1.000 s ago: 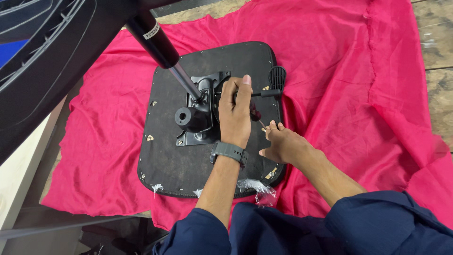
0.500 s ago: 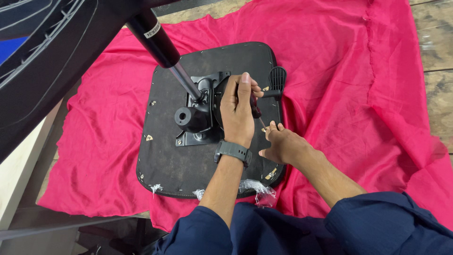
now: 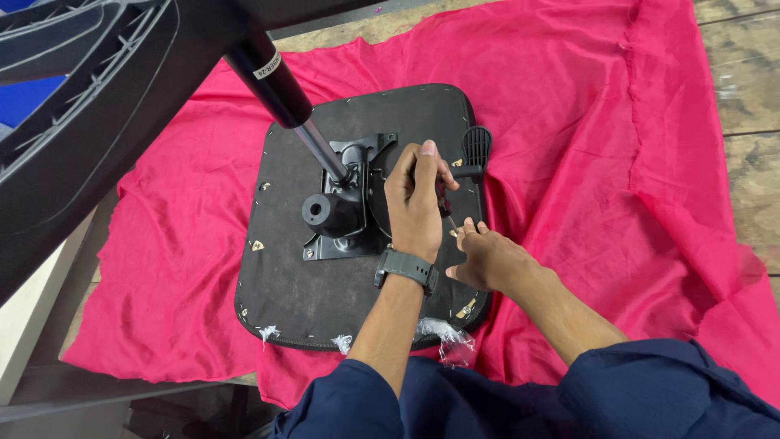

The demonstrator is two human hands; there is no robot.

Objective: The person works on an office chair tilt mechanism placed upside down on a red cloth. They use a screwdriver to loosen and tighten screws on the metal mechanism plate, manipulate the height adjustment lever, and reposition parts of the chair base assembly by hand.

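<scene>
From the head view, the only one I have, I look straight down on an upturned black seat pan (image 3: 325, 301) lying flat on a red cloth (image 3: 569, 122), which I judge is spread there to keep the seat from scuffing and to catch small parts. The cloth covers a wooden tabletop (image 3: 747, 89), whose planks show at the upper right. Bolted to the middle of the seat's underside is a black metal mechanism plate (image 3: 345, 236) with a round socket, and a gas-lift cylinder (image 3: 284, 93) leans in from the upper left, its thin rod meeting the plate. A paddle-ended lever (image 3: 476, 146) sticks out on the plate's right side.

My left hand (image 3: 416, 207), with a dark watch (image 3: 406, 268) on the wrist, is curled shut around a screwdriver (image 3: 443, 199); only a bit of dark red handle and the thin shaft show past the knuckles. The grip is a closed fist from above, which suits pressing down while turning. The shaft slants down toward the seat just right of the plate.

My right hand (image 3: 487, 260) rests on the seat near its right edge, its fingers (image 3: 470, 232) loosely spread with the tips gathered at the screwdriver's tip, apparently steadying it or a fastener there. I cannot tell whether they pinch anything, it is too small to see. The tool lies between the two hands, wrapped by the left and touched low down by the right
</scene>
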